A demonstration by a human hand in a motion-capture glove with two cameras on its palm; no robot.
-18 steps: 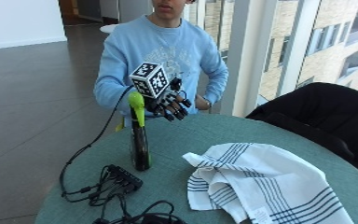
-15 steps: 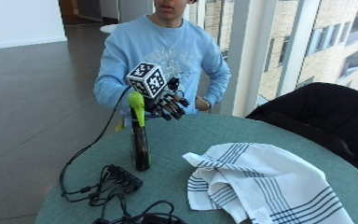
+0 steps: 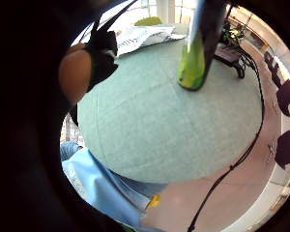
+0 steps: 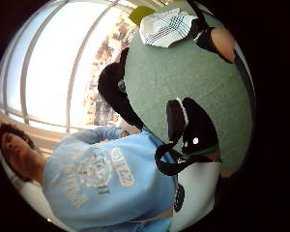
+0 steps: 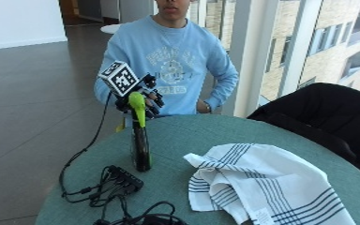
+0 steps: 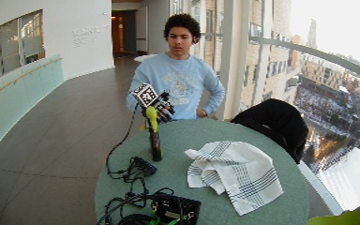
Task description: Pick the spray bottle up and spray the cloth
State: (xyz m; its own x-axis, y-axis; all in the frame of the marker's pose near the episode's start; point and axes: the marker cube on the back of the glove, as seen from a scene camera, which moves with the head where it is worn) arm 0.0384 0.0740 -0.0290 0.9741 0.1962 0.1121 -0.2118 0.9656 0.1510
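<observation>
I sit at a round green table (image 5: 242,131) in a hall with grey floor and tall windows. Toward its left side the spray bottle (image 5: 140,136) stands upright, long axis vertical, its yellow-green head on top. My gloved right hand (image 5: 144,97) is at that head; I cannot tell whether my fingers close on it. The striped cloth (image 5: 261,180) lies crumpled to the right, apart from the bottle.
</observation>
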